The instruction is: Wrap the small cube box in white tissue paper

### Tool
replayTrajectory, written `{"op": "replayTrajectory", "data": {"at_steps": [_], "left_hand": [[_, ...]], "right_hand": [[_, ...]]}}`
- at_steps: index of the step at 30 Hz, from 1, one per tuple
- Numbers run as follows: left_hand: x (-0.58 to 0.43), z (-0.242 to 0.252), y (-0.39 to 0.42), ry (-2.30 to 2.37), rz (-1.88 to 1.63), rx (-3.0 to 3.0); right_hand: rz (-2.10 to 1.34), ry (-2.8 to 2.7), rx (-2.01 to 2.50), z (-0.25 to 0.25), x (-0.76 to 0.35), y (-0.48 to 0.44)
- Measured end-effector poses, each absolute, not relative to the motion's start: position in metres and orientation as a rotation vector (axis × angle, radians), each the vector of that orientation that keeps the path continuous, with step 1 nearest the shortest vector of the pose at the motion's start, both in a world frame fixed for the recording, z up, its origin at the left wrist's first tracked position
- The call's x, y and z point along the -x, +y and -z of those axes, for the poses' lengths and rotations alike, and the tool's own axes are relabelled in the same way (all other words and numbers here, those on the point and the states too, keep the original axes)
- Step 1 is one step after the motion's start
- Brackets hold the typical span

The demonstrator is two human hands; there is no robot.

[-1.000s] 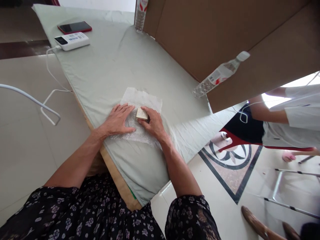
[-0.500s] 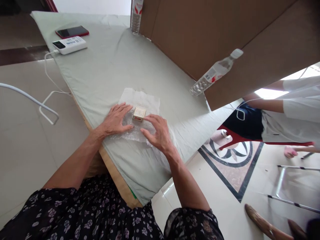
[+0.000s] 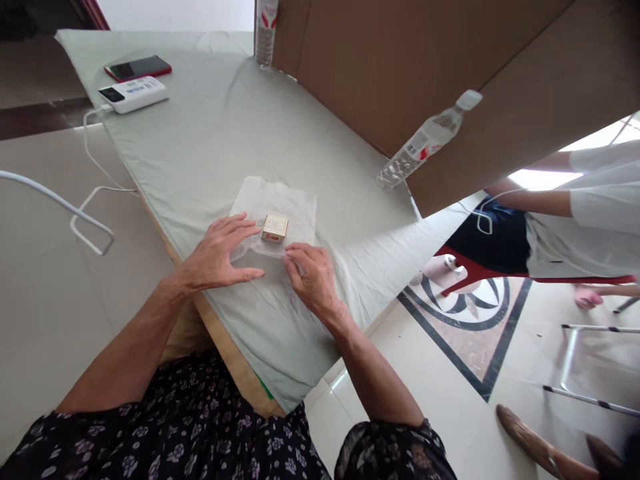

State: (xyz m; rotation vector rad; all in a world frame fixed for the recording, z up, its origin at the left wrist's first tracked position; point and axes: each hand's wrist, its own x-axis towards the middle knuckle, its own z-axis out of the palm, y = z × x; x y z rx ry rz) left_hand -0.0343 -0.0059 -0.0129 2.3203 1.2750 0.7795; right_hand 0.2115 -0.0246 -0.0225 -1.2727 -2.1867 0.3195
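Note:
A small printed box [image 3: 275, 228] rests on a sheet of thin white wrap [image 3: 300, 207] near the table's front corner. My left hand [image 3: 220, 253] lies at the left of the box with its fingers spread, over the wrap's left edge. My right hand [image 3: 311, 275] is at the lower right of the box, thumb and index finger pinched on the near edge of the wrap. That near edge is folded up close to the box's front side. Neither hand holds the box.
A phone [image 3: 139, 68] and a white power bank [image 3: 134, 94] with a cable lie at the back left of the cloth-covered table [image 3: 200, 133]. Two water bottles [image 3: 264, 33] [image 3: 425, 143] stand against a cardboard panel [image 3: 390, 73]. A person [image 3: 600, 200] sits at the right.
The near edge of the wrap has been lifted and folded toward the box. My right hand has gone from open to pinching that edge. My left hand has shifted slightly left.

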Motion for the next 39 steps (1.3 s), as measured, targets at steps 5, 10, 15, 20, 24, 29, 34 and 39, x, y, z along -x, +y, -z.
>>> {"op": "replayTrajectory", "data": {"at_steps": [5,10,15,20,24,29,34,39], "left_hand": [[0.014,0.011,0.006,1.397,-0.912,-2.245],[-0.004,0.005,0.028,1.473,-1.037,-1.931],[-0.014,0.006,0.039,1.527,-1.038,-1.591],[-0.017,0.005,0.034,1.509,-1.069,-1.495],[-0.014,0.003,0.023,1.487,-1.043,-1.498],[-0.015,0.001,0.016,1.513,-1.049,-1.513],[-0.016,0.002,0.017,1.509,-1.047,-1.476],[-0.013,0.007,0.019,1.490,-1.025,-1.488]], "right_hand": [[-0.435,-1.978,1.303,0.018,-0.217,-0.003],[-0.689,-1.789,1.268,0.014,-0.218,0.030],[-1.048,-1.612,1.208,0.020,-0.210,0.055],[-1.126,-1.528,1.228,0.027,-0.204,0.050],[-1.110,-1.567,1.251,0.023,-0.204,0.035],[-1.128,-1.568,1.269,0.025,-0.202,0.030],[-0.987,-1.581,1.318,0.036,-0.204,0.038],[-0.207,-1.799,1.372,0.021,-0.211,0.021]]}}
